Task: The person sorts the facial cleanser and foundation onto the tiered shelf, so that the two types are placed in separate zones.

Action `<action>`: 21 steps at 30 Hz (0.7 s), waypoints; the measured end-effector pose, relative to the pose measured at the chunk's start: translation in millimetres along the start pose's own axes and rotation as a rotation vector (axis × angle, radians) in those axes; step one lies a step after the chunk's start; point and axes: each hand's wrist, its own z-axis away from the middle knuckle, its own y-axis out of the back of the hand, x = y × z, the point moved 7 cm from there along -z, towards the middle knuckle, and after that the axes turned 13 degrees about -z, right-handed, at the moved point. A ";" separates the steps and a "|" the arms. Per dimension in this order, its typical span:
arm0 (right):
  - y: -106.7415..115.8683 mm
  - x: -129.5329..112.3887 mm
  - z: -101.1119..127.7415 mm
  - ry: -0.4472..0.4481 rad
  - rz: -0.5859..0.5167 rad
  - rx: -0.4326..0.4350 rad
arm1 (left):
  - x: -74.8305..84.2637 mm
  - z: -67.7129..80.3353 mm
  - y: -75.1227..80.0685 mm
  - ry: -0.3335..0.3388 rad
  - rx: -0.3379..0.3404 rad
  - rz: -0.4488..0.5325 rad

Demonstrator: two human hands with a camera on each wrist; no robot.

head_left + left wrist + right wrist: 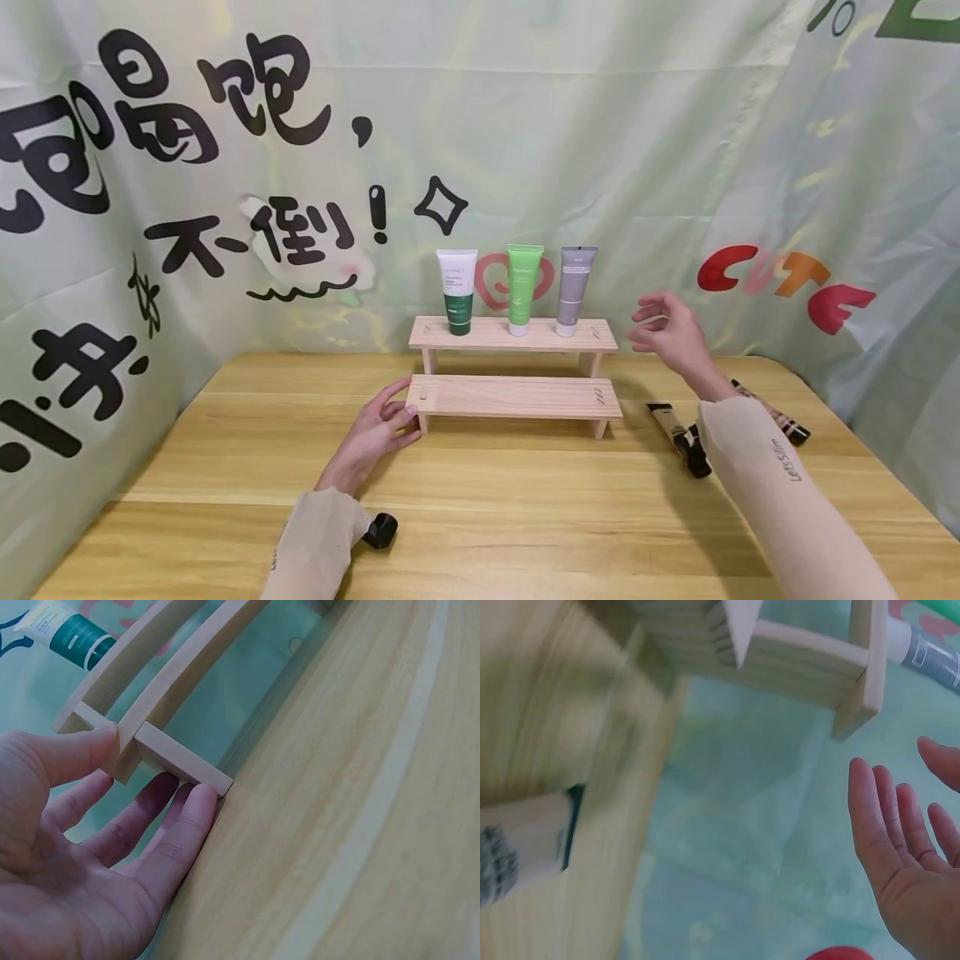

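Observation:
A two-tier wooden shelf stands at the back of the table, with a lower tier [517,396] and an upper tier [513,333]. On the upper tier stand a white-and-green tube [457,292], a green tube [523,287] and a grey tube [576,287]. My left hand [401,408] rests at the lower tier's left end [184,761], thumb against the board's end and straight fingers [191,817] along the leg. My right hand [652,325] hovers in the air just right of the upper tier [810,652], fingers [870,810] spread and holding nothing.
Two dark-capped beige tubes [678,433] [772,412] lie on the table at the right, partly behind my right forearm. A small black object [381,531] lies by my left sleeve. Printed green cloth walls in the table on three sides.

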 end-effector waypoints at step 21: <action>37.7 60.7 44.2 -0.237 0.155 -0.188 | -0.1 -2.3 -0.1 -0.006 -0.007 -0.001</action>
